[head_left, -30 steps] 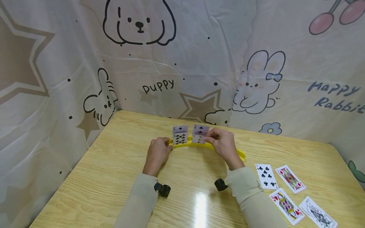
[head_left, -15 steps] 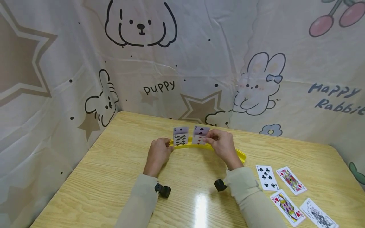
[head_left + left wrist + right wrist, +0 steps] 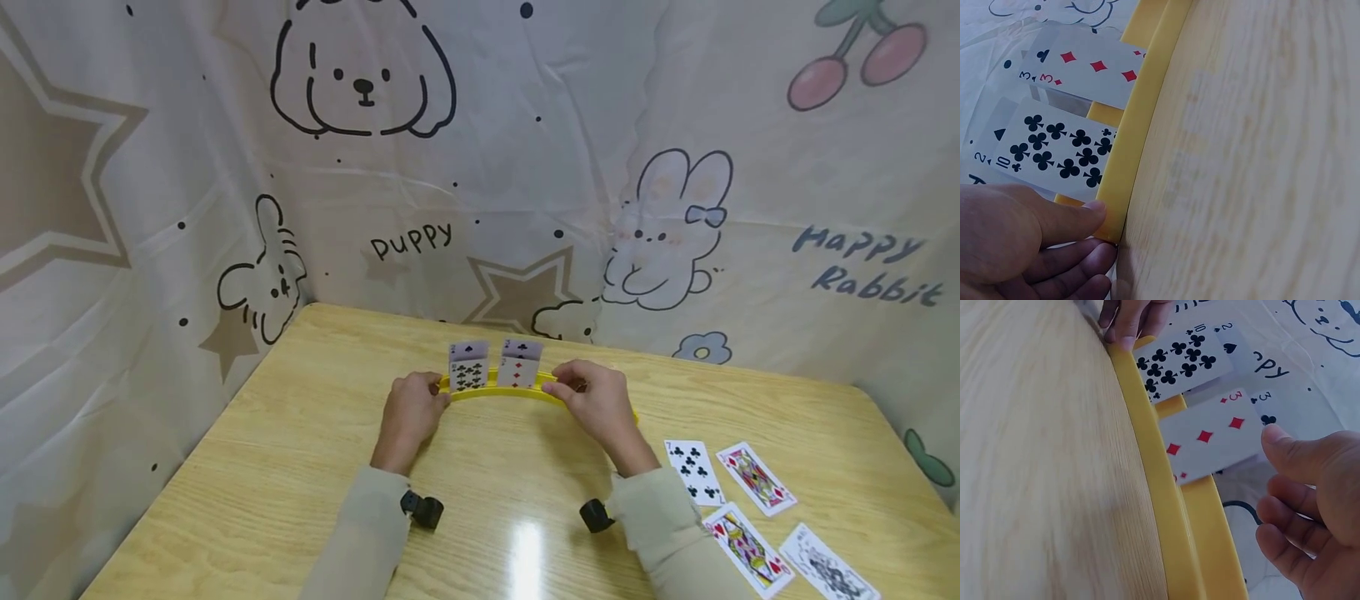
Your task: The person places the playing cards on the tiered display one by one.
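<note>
A curved yellow card holder (image 3: 1139, 119) stands on the table with cards upright in two rows. My left hand (image 3: 410, 417) pinches its left end, thumb on the front rail. Beside that hand the ten of clubs (image 3: 468, 377) stands before a two of spades (image 3: 991, 137). To the right, the three of diamonds (image 3: 1205, 437) is in the front slot, partly covering a three of clubs (image 3: 523, 347). My right hand (image 3: 597, 404) is just right of these, fingers loosely bent and holding nothing in the right wrist view, thumb tip close to the cards' top edge.
Face up on the table at the right lie a seven of clubs (image 3: 693, 472), a jack of diamonds (image 3: 756, 478), a queen of hearts (image 3: 747, 550) and a black-and-white joker-like card (image 3: 828, 565). A printed curtain (image 3: 420, 183) hangs behind the table (image 3: 300, 500).
My right hand has let go of the three of diamonds and moved slightly right, leaving the card in the holder. My left hand keeps its grip on the holder's end.
</note>
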A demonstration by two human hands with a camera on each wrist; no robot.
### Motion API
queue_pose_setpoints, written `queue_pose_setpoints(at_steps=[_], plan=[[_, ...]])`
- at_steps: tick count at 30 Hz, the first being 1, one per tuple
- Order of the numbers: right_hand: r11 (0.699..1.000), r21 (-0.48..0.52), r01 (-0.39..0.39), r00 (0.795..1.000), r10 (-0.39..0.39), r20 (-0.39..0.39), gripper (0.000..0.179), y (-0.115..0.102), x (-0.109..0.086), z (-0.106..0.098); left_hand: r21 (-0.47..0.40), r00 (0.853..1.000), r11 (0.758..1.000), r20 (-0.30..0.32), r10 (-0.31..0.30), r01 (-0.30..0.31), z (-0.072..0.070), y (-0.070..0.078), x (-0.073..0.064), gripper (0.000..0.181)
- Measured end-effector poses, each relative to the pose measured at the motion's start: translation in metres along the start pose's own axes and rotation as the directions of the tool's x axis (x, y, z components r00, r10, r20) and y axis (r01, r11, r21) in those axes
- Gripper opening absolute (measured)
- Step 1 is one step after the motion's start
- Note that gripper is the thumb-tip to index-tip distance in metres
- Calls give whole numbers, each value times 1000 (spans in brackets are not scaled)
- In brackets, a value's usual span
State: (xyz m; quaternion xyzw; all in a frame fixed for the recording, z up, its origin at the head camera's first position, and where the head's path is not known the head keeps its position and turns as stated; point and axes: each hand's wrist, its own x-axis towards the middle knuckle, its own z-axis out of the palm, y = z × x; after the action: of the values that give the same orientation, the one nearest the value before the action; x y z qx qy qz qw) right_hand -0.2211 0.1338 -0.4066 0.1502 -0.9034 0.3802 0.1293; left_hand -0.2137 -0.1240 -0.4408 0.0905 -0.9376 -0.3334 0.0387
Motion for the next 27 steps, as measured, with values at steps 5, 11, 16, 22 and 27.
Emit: queue_pose_setpoints(at_steps=[5,11,16,22,27], plan=[[999,-39,16,1000,-16,8,21,8,-12,-15,6,1000,1000,8,-1,1,0,0,1,40],[998,-56,7,1000,-7,0,23,18,-24,-33,2,1000,1000,10,5,-5,0,0,0,40],[996,-77,-33,999,33,6,24,27,-31,-47,-3,1000,1000,6,9,-9,0,0,0,40],[993,-106,-57,998,61,31,28,36,-38,-60,0,1000,1000,3,14,-14,1,0,-2,39],[990,-130,-62,997,68,36,29,42,-42,-72,1,1000,1000,-5,16,-16,1,1,-1,39]])
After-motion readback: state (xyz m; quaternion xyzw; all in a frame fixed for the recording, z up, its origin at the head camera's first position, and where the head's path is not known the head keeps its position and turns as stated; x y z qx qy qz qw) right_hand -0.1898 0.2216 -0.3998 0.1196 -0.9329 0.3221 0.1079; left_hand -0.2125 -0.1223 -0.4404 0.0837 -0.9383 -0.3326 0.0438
